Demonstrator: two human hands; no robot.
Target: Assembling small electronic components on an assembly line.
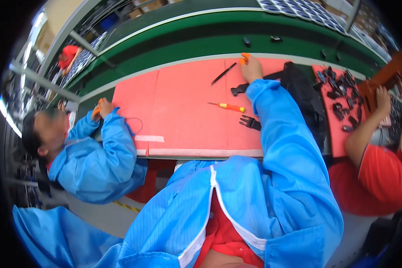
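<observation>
My right hand (253,69) reaches across the far edge of the pink mat (187,98), with orange covers on its fingertips. Its fingers look curled together; whatever they hold, if anything, is hidden. Just beyond the fingertips, a small dark part (247,41) rests on the green belt (178,48). A thin black pen-like tool (224,73) lies left of this hand. Nearer me are a yellow and orange screwdriver (228,106) and a black buckle (250,122) on a strap, partly under my sleeve. My left sleeve (53,232) runs out at the lower left, its hand outside the picture.
A black bag (304,96) lies right of my arm, beside another buckle (239,90). Several black parts (344,94) are heaped on a second pink mat. A co-worker in blue (96,156) sits at left, one in red (375,178) at right. Another dark part (276,39) rests on the belt.
</observation>
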